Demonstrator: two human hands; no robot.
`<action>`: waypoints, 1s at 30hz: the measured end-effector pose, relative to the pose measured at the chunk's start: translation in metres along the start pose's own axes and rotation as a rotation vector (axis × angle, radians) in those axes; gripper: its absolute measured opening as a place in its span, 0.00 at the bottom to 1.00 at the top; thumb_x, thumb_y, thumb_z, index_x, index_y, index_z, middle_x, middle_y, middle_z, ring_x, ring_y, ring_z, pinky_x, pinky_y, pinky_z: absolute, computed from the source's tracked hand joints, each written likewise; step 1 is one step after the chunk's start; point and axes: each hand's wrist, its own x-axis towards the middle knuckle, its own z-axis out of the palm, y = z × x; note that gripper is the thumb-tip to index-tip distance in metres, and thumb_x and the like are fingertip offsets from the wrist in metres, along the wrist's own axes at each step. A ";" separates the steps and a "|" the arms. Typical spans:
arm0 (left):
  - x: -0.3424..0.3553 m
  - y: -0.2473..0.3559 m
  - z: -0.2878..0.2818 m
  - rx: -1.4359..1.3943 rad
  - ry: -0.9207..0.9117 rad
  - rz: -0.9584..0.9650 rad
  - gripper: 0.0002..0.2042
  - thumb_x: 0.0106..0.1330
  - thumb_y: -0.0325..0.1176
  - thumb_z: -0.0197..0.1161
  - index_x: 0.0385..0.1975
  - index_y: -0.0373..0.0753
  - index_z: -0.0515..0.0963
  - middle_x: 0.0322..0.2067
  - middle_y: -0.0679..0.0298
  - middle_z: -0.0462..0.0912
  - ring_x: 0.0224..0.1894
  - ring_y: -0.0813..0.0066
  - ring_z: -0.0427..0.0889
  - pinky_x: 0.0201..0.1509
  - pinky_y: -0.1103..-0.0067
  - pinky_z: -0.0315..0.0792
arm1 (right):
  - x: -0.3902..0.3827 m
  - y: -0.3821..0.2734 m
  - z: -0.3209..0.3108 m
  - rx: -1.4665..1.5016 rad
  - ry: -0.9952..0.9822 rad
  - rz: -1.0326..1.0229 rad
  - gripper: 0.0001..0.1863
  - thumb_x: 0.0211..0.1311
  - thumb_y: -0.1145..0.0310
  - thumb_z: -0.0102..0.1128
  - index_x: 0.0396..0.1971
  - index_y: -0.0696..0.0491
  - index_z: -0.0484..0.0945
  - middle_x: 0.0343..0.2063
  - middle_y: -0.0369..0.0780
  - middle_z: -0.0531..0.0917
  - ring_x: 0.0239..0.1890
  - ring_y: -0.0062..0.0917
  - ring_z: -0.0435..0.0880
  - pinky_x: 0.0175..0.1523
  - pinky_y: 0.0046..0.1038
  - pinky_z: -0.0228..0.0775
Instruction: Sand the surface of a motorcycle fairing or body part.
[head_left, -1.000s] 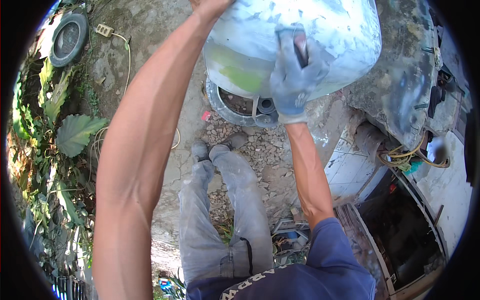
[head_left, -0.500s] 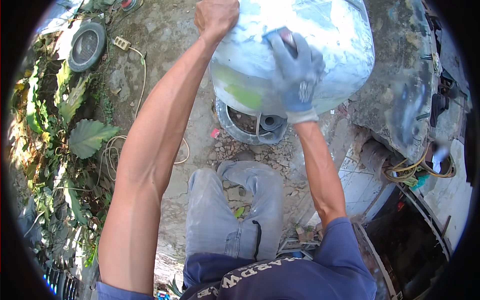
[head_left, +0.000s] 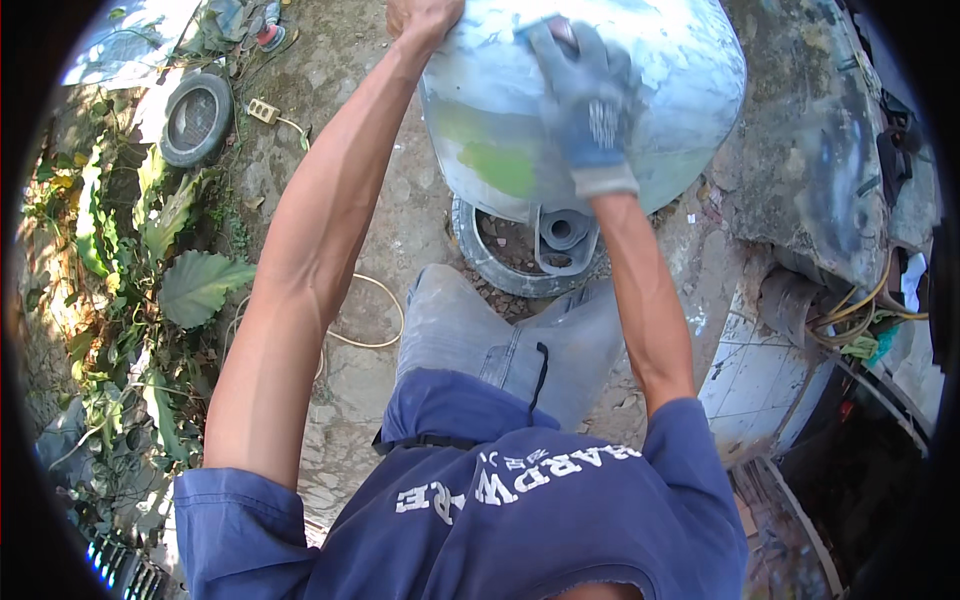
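Note:
My bare left hand is at the upper edge of the view, closed on the left rim of a large rounded panel, patchy white and pale blue with a green area at its lower left. On the panel's face my right hand, in a grey-blue glove with fingers curled, grips a small sanding block, mostly hidden and blurred. Beneath the panel lies a dusty tire with a grey cylindrical part inside its ring.
Leafy plants, a small tire, a power strip and looped cable lie at left. At right are a rough concrete slab, yellow hoses, white tiles and a dark opening below them.
My right hand has moved up and slightly left over the panel with the block. My legs have bent, and my shirt now fills more of the lower view.

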 end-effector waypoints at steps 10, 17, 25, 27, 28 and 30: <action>-0.005 0.009 0.000 -0.048 -0.012 -0.002 0.31 0.77 0.56 0.56 0.40 0.26 0.88 0.43 0.33 0.89 0.50 0.34 0.90 0.58 0.53 0.82 | -0.038 -0.022 0.004 -0.227 0.106 0.097 0.30 0.60 0.70 0.74 0.64 0.34 0.87 0.63 0.37 0.82 0.62 0.39 0.77 0.64 0.43 0.68; -0.006 -0.001 0.010 -0.203 0.071 -0.002 0.31 0.78 0.53 0.56 0.49 0.21 0.82 0.47 0.28 0.86 0.54 0.29 0.86 0.59 0.49 0.79 | -0.071 -0.047 0.024 -0.244 0.202 0.167 0.25 0.64 0.75 0.73 0.60 0.40 0.90 0.61 0.40 0.83 0.59 0.37 0.77 0.61 0.35 0.74; -0.017 0.006 0.015 -0.264 -0.048 0.035 0.30 0.79 0.54 0.54 0.42 0.22 0.82 0.42 0.27 0.86 0.50 0.28 0.87 0.57 0.48 0.78 | 0.000 -0.042 0.010 -0.234 0.161 0.250 0.21 0.67 0.71 0.72 0.59 0.44 0.91 0.59 0.40 0.85 0.60 0.36 0.79 0.65 0.37 0.69; -0.019 0.010 0.016 -0.251 -0.012 0.028 0.31 0.80 0.54 0.54 0.42 0.22 0.81 0.41 0.28 0.86 0.48 0.28 0.87 0.56 0.47 0.78 | -0.064 -0.045 0.022 -0.224 0.258 0.258 0.20 0.67 0.72 0.72 0.58 0.44 0.91 0.57 0.41 0.86 0.57 0.34 0.81 0.66 0.37 0.69; -0.017 0.015 0.015 -0.257 0.000 0.023 0.31 0.80 0.54 0.54 0.42 0.22 0.81 0.41 0.28 0.86 0.48 0.28 0.87 0.56 0.47 0.78 | -0.078 -0.041 0.025 -0.196 0.351 0.259 0.19 0.67 0.72 0.71 0.57 0.44 0.92 0.56 0.41 0.87 0.55 0.33 0.84 0.66 0.37 0.69; -0.016 0.006 0.013 -0.279 -0.005 0.010 0.31 0.80 0.55 0.53 0.43 0.22 0.81 0.41 0.28 0.86 0.48 0.28 0.87 0.56 0.47 0.77 | -0.029 -0.047 0.009 -0.212 0.291 0.242 0.18 0.68 0.73 0.71 0.55 0.44 0.92 0.58 0.42 0.86 0.54 0.33 0.84 0.68 0.37 0.69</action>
